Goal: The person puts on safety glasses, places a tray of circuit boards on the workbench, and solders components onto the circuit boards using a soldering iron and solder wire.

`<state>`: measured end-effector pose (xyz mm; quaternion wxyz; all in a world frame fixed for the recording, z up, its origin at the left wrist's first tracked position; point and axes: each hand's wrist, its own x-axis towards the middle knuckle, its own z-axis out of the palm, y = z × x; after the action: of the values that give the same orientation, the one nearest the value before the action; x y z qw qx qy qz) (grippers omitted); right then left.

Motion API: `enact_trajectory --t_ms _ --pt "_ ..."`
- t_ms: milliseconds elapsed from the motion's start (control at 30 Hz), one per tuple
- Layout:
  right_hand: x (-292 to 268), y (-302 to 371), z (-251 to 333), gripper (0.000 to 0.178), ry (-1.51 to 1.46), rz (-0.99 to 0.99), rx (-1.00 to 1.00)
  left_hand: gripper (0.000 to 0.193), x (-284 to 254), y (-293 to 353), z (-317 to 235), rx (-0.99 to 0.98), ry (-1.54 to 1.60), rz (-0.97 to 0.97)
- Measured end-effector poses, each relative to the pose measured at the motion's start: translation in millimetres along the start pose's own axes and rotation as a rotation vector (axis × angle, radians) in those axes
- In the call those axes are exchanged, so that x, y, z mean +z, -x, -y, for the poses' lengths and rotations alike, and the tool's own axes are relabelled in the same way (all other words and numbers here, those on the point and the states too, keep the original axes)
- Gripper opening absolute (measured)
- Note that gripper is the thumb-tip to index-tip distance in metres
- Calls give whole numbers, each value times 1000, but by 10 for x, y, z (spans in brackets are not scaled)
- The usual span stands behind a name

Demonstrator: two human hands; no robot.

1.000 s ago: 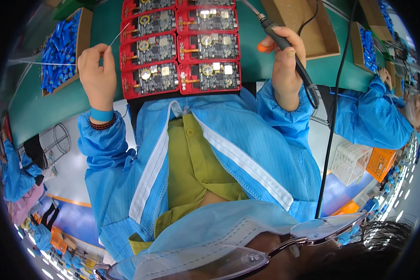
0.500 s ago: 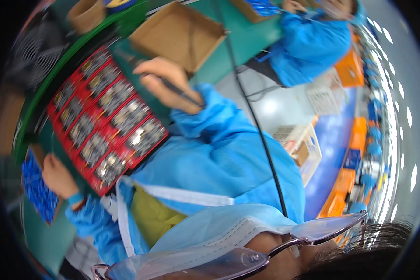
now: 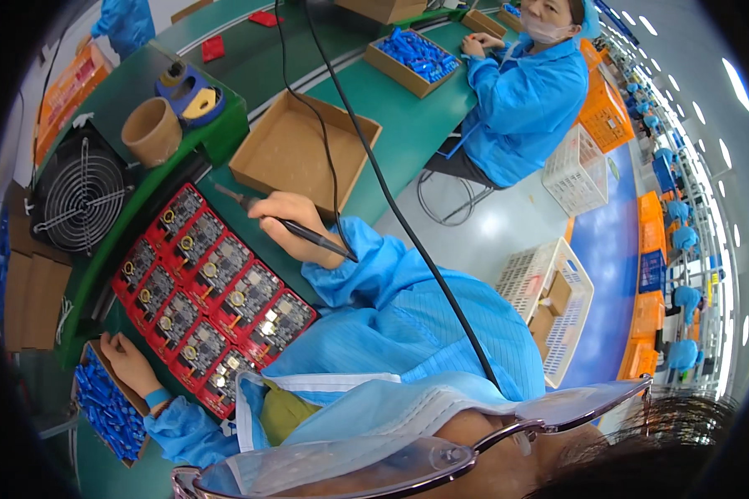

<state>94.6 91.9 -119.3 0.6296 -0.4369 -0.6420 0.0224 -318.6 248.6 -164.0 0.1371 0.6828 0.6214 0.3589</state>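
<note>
My right hand [image 3: 295,229] is closed around a soldering iron [image 3: 308,235] with a black handle. Its metal tip points left, above the bench and past the far right corner of a red panel [image 3: 210,291]. Rows of grey circuit boards with round gold parts sit in that panel. My left hand [image 3: 131,366] is by the panel's near left side, at the rim of a cardboard box of blue parts [image 3: 108,407]. Its fingers are curled together; whatever may be between them is too small to make out.
An open cardboard tray [image 3: 295,150] lies beyond my right hand. On a green ledge stand a fan [image 3: 83,204], a brown round pot [image 3: 151,131] and a blue iron stand [image 3: 193,96]. Black cables hang across the view. A co-worker [image 3: 524,108] sits farther along the bench.
The whole view has shifted and become sharper, so more of the far bench shows. Both hands keep nearly the same places by the panel; the soldering iron stays in my right hand.
</note>
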Motion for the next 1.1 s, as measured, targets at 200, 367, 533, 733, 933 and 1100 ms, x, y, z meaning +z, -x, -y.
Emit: enact_trajectory --t_ms 200,367,533,733,933,1100 --pt "51 -59 34 18 -55 -2 36 35 -166 165 -47 -23 53 86" --pt "73 -99 45 20 -81 -13 39 42 -93 435 -271 -140 338 102" --pt "67 -73 10 24 -61 20 38 44 -116 617 -686 -206 356 193" --pt "63 -84 16 23 -80 10 42 41 -79 634 -662 -266 480 111" --pt "61 -80 30 23 -76 0 32 37 -83 612 -536 -202 369 122" --pt "72 -85 51 24 -76 8 38 34 -74 610 -509 -215 386 106"
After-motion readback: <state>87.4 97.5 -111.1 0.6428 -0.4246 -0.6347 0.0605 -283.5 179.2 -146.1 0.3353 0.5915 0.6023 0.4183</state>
